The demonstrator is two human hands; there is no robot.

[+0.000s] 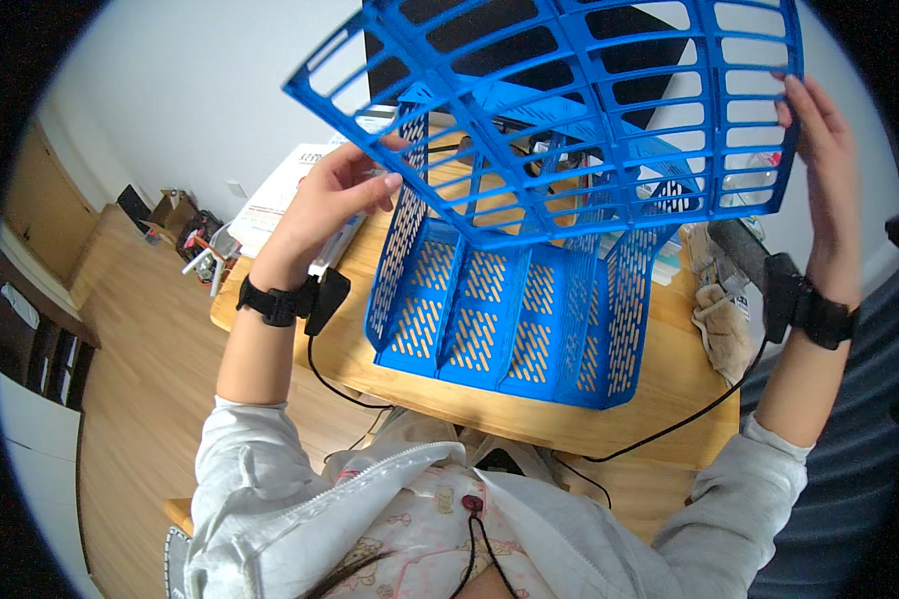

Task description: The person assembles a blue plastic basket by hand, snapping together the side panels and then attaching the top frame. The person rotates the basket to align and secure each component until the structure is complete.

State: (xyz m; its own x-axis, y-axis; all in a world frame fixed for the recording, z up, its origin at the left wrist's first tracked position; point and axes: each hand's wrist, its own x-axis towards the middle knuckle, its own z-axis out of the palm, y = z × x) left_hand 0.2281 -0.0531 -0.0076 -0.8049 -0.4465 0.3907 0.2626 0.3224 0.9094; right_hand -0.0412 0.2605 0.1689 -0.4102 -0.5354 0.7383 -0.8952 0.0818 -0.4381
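Note:
A large blue plastic grid panel (711, 120) is raised above the table and tilted. My right hand (819, 130) grips its right edge, thumb and fingers on either side. My left hand (335, 200) is at its lower left edge, fingers bent around the rim; the panel partly hides the fingertips. Below stands a blue slotted file rack (440, 369) with upright dividers and perforated side walls. The panel covers the rack's upper back part from view.
The rack rests on a wooden table (559, 424). Behind is a black monitor (378, 55). Papers (275, 200) lie at the left, a tan fuzzy item (719, 329) at the right. Black cables (669, 429) trail from bands on both wrists.

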